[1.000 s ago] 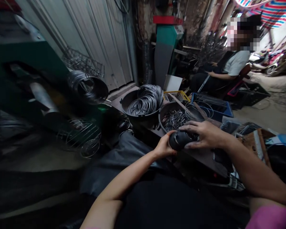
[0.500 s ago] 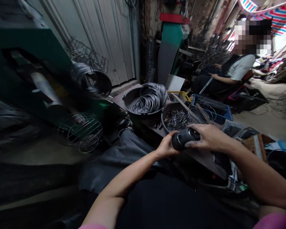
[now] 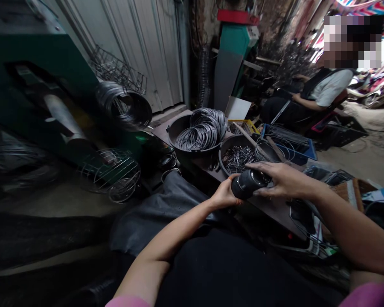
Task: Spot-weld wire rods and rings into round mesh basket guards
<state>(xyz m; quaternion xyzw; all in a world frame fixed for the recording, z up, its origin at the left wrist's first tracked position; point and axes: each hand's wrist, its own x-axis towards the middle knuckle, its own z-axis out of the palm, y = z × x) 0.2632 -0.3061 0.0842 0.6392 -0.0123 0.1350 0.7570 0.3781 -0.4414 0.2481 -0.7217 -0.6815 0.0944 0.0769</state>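
In the head view a black cylinder (image 3: 247, 184) with a thin shiny band, perhaps a flask or jar, lies tilted across my lap side of the bench. My left hand (image 3: 226, 192) is wrapped round its lower left end. My right hand (image 3: 277, 179) curves over the other end, fingers above and thumb below; that end is partly hidden. Just behind the cylinder is a dark round tub (image 3: 222, 162) of loose, thin metal pieces (image 3: 240, 157). To its left, a second black tub (image 3: 176, 132) holds coils of wire rings (image 3: 201, 130).
A green machine (image 3: 35, 106) stands at the left, with a wire basket (image 3: 115, 170) beside it. A blue crate (image 3: 312, 149) and a yellow crate (image 3: 251, 123) are behind the tubs. Another person (image 3: 326, 91) sits at the back right. Clutter lies at the right, near a wooden box (image 3: 358, 194).
My right hand's fingers have shifted and straightened somewhat over the cylinder's end. My left hand keeps its hold. The whole view has shifted slightly.
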